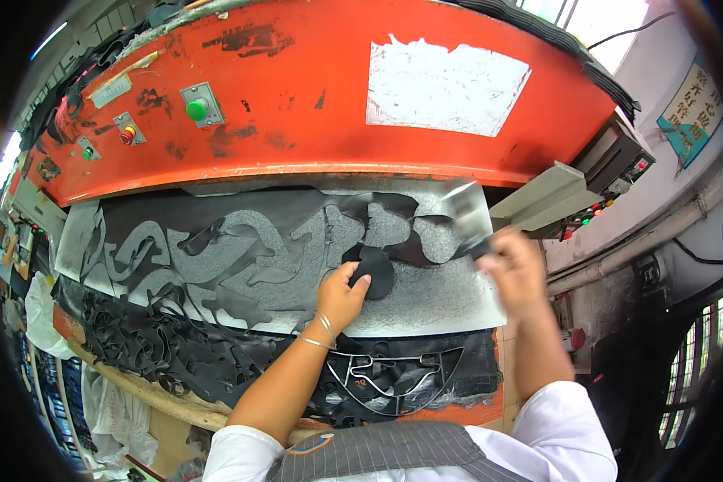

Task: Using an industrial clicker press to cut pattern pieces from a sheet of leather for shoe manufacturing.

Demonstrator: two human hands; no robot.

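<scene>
Left hand (344, 293) pinches a rounded dark piece (377, 277) while the right hand (516, 269) blurs

The left hand is nearly closed, thumb on top of the rounded dark piece, which juts out just ahead and to the right of its fingertips. Pale bangles (325, 329) circle the wrist behind it. The right hand, well apart to the right, has partly curled fingers; a dark shape (477, 247) lies at their tips, but motion blur means I cannot tell whether it is gripped. Ahead and to the left of the left hand spreads a dark sheet (145, 210) with curved openings, lying on a speckled grey board (442, 309) beneath both hands. Nearer the body than the left hand, slightly right, sits a metal-outlined frame (394, 358); to its left are heaped dark scraps (136, 341). Beyond both hands stands an orange-red machine panel (297, 88).
</scene>
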